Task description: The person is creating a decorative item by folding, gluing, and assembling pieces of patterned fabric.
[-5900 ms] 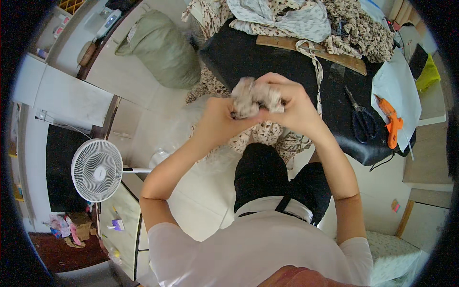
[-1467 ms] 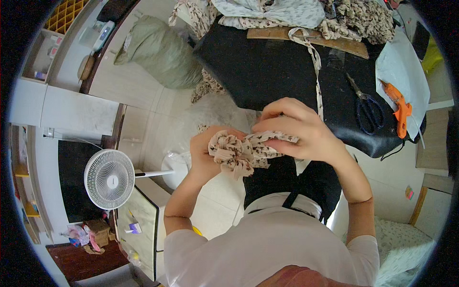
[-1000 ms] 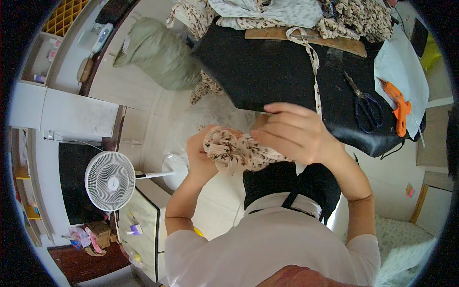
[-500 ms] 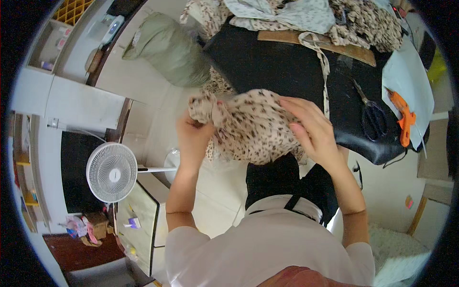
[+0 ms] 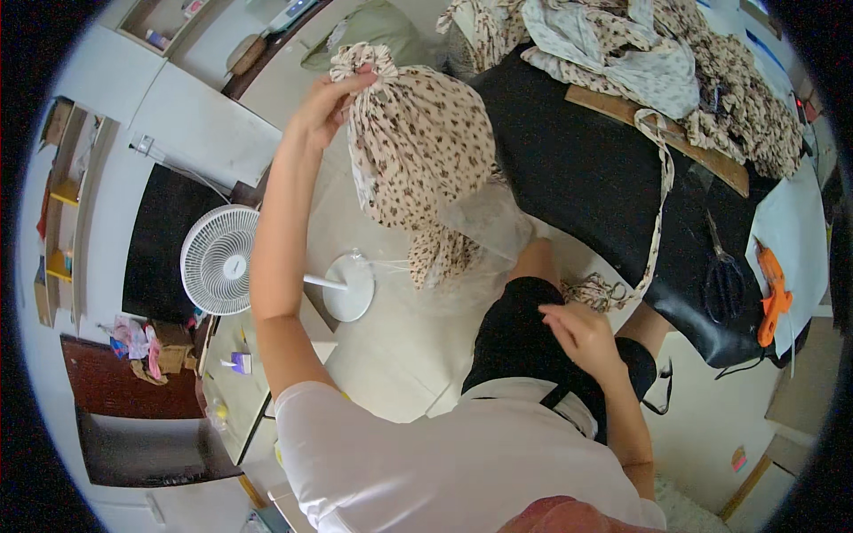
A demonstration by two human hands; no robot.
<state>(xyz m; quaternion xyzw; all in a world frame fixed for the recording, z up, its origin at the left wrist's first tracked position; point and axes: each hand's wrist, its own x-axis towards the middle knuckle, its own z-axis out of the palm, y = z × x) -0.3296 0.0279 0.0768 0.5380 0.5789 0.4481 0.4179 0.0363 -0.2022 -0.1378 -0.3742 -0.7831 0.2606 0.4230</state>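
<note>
The fingers of the left hand are pinched together on the gathered top of a spotted cream fabric piece, which hangs up at about eleven o'clock over a clear plastic bag. The right hand, down at four o'clock by the lap, has its fingers loosely curled and holds nothing. The cloth looks light, limp and unbreakable, so it is probably best gripped at that bunched ruffle, where the folds give purchase.

Spotted fabric piece is pinched at its gathered top by left hand, held above black table. Right hand is rested near lap, possibly empty.
</note>
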